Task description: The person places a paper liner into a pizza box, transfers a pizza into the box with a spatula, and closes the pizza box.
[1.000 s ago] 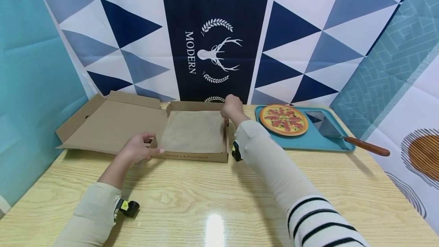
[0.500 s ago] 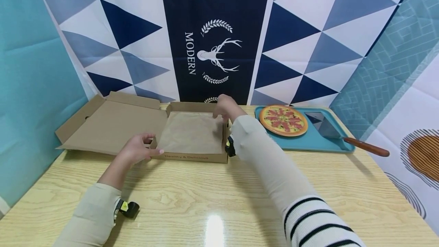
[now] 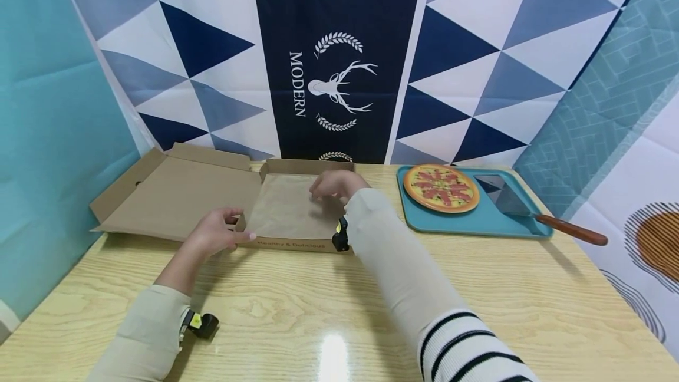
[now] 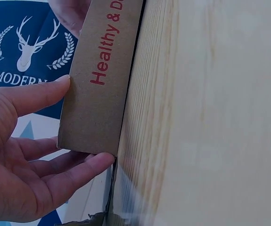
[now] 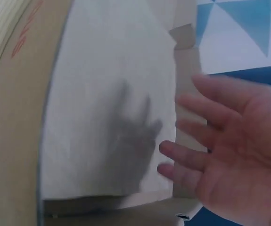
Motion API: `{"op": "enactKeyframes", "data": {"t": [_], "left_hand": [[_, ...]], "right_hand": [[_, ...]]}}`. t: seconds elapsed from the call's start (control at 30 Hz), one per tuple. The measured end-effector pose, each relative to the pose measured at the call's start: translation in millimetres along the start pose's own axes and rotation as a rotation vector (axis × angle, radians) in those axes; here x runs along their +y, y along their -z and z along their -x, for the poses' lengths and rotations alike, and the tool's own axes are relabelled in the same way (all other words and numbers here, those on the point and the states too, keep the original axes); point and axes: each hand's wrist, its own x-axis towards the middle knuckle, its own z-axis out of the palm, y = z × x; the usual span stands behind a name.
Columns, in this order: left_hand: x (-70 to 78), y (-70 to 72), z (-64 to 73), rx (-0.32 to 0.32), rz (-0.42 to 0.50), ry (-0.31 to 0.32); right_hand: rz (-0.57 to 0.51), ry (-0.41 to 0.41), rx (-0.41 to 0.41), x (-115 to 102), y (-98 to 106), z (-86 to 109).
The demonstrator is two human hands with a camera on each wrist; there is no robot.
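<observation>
Your spread right hand (image 3: 335,185) moves leftward above the box (image 3: 294,244); your spread left hand (image 3: 214,231) touches the box's near-left corner.

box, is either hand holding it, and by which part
The left hand holds the box by its near left corner; the right hand, above the paper, holds nothing.
</observation>
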Motion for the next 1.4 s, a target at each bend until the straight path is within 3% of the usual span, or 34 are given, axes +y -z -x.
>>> {"op": "enactKeyframes", "data": {"t": [0.27,0.4,0.63,1.1,1.4], "left_hand": [[0.9,-0.4,0.3,0.003,0.000,0.001],[1.1,-0.2,0.5,0.007,-0.004,0.001],[2.0,-0.8,0.3,0.006,-0.001,0.000],[2.9,-1.4,0.9,0.008,0.013,0.016],[4.5,-1.1,2.4,0.001,0.023,0.024]], "right_hand": [[0.345,-0.046,-0.193,-4,-4,0.2],[0.459,-0.049,-0.204,-3,-3,0.4],[0.383,-0.118,-0.140,1,1,4.0],[0.343,-0.137,-0.148,5,3,4.1],[0.480,-0.021,-0.046,6,4,12.7]]}}
